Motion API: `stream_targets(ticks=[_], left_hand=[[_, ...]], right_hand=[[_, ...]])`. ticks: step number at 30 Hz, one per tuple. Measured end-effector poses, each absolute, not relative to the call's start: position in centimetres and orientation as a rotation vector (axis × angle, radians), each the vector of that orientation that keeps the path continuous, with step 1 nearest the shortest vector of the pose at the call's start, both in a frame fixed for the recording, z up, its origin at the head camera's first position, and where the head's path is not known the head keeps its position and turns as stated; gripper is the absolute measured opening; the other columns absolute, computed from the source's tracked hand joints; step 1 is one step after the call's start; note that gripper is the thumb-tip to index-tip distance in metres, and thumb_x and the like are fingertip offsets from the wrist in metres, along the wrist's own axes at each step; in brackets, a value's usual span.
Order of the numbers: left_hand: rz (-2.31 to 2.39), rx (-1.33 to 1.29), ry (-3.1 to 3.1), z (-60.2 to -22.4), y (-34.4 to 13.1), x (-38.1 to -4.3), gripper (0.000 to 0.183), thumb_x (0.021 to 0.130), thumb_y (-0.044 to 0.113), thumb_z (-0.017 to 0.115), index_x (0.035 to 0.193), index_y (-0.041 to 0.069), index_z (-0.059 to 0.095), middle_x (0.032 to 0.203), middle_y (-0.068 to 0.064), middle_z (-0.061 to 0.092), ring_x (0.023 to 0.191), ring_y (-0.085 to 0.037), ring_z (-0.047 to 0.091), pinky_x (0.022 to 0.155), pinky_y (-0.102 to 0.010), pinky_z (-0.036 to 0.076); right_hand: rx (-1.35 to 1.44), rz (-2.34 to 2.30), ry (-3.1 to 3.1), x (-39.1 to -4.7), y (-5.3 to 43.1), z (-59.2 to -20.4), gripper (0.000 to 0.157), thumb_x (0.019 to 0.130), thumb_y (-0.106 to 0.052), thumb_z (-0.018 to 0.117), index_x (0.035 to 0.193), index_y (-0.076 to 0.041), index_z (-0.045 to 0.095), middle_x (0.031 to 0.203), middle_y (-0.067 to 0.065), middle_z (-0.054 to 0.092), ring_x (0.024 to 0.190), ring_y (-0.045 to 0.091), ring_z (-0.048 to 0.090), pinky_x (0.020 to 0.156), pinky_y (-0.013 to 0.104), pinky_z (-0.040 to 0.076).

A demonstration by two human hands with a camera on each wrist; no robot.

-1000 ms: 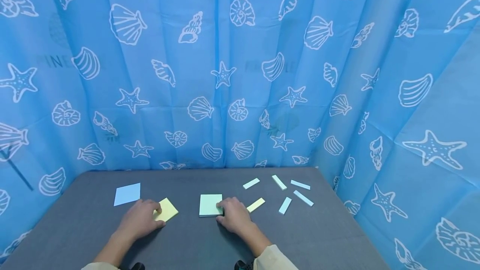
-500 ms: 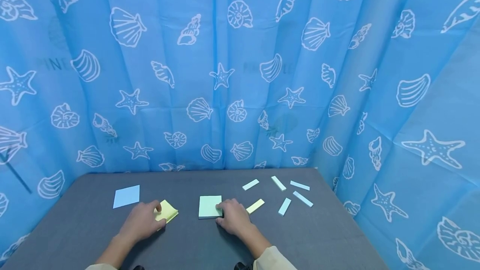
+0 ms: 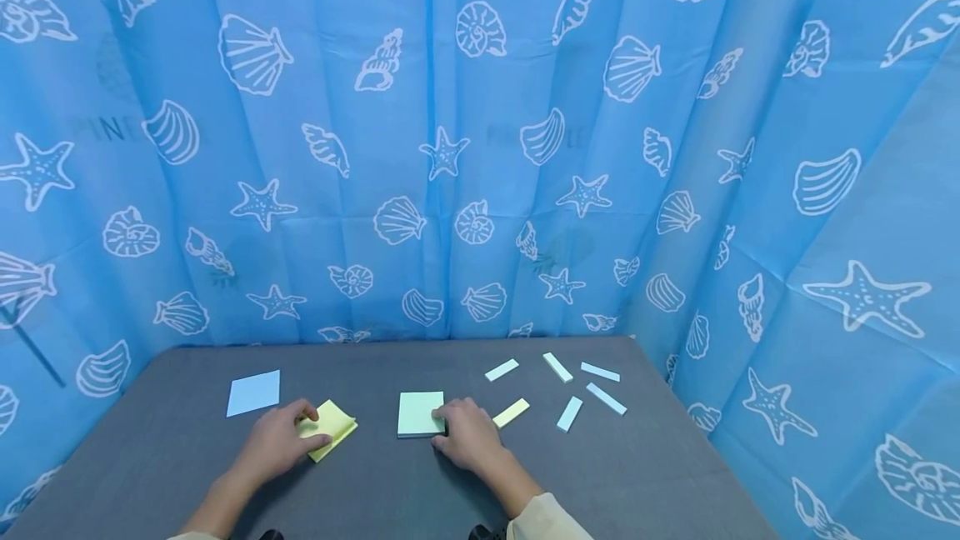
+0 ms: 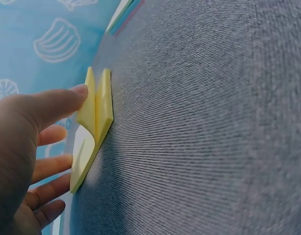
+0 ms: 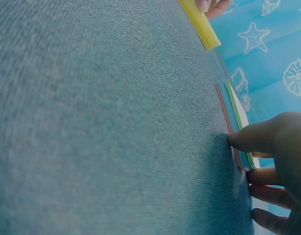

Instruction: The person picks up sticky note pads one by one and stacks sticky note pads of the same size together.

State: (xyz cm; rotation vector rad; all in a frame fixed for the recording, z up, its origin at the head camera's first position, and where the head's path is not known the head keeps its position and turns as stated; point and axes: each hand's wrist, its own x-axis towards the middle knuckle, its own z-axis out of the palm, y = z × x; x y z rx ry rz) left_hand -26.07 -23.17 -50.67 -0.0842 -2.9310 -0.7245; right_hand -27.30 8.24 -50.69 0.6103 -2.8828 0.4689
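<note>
In the head view, my left hand [image 3: 270, 444] is at the left side of a yellow sticky note pad [image 3: 332, 422]. The left wrist view shows its thumb against a raised yellow sheet [image 4: 87, 110], which curls up from the rest of the pad, while other fingers reach the pad's far end. To the right, a square sticky note stack [image 3: 418, 412] lies flat, pale green on top, with blue and red layers beneath [image 5: 232, 117]. My right hand [image 3: 471, 437] grips this stack's right side, thumb at the near edge and fingers curled at the side.
A light blue square note [image 3: 253, 392] lies behind my left hand. Several narrow sticky strips, including a yellow one [image 3: 512, 412] and a blue one [image 3: 606, 398], are scattered at the right of the grey cloth-covered table [image 3: 390, 490]. A blue shell-patterned curtain [image 3: 450, 257] hangs behind.
The yellow pad's top has gone from flat to lifted and curled at its near right edge. My left hand has drawn slightly leftward. My right hand stays on the green-topped stack.
</note>
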Motion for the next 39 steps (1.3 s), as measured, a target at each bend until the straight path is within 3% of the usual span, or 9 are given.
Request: stream_targets(ticks=[7, 14, 18, 30, 39], left_hand=[[-0.684, -0.113, -2.92, -51.1, -23.3, -25.9, 0.055, 0.072, 0.052, 0.081, 0.107, 0.011, 0.071, 0.113, -0.017, 0.066, 0.105, -0.04, 0.056, 0.079, -0.059, 0.039], [-0.556, 0.047, -2.981, -51.1, -23.9, -25.5, 0.076, 0.069, 0.06, 0.079, 0.118, 0.004, 0.067, 0.121, -0.025, 0.058, 0.104, -0.042, 0.05, 0.075, -0.056, 0.038], [-0.55, 0.066, -3.001, -50.8, -23.8, -25.4, 0.075, 0.069, 0.061, 0.078, 0.116, 0.003, 0.068, 0.126, -0.028, 0.053, 0.107, -0.046, 0.046, 0.077, -0.058, 0.037], [-0.791, 0.088, -2.854, -51.6, -22.8, -25.3, 0.067, 0.066, 0.03, 0.09, 0.117, -0.002, 0.059, 0.112, -0.021, 0.06, 0.098, -0.039, 0.053, 0.077, -0.055, 0.041], [-0.97, -0.006, -2.788, -51.6, -21.5, -25.0, 0.063, 0.073, 0.003, 0.083, 0.125, 0.002, 0.046, 0.107, -0.022, 0.061, 0.09, -0.032, 0.058, 0.072, -0.048, 0.047]], right_hand=[[0.612, 0.466, -2.878, -27.2, 8.1, -50.6, 0.037, 0.082, -0.029, 0.079, 0.115, -0.014, 0.072, 0.106, 0.002, 0.068, 0.099, 0.019, 0.058, 0.081, 0.039, 0.048], [0.61, 0.469, -2.87, -27.2, 8.2, -50.5, 0.037, 0.082, -0.029, 0.078, 0.115, -0.015, 0.072, 0.107, 0.001, 0.068, 0.099, 0.018, 0.058, 0.081, 0.038, 0.048], [0.606, 0.48, -2.858, -27.3, 8.3, -50.6, 0.036, 0.082, -0.029, 0.079, 0.115, -0.016, 0.072, 0.107, 0.001, 0.068, 0.099, 0.018, 0.058, 0.081, 0.039, 0.048], [0.618, 0.483, -2.866, -27.1, 8.4, -50.7, 0.037, 0.082, -0.029, 0.078, 0.116, -0.015, 0.072, 0.107, 0.002, 0.068, 0.099, 0.019, 0.058, 0.08, 0.039, 0.049], [0.63, 0.496, -2.859, -27.0, 8.5, -50.5, 0.036, 0.081, -0.028, 0.079, 0.115, -0.015, 0.072, 0.106, 0.001, 0.068, 0.098, 0.018, 0.058, 0.078, 0.037, 0.048]])
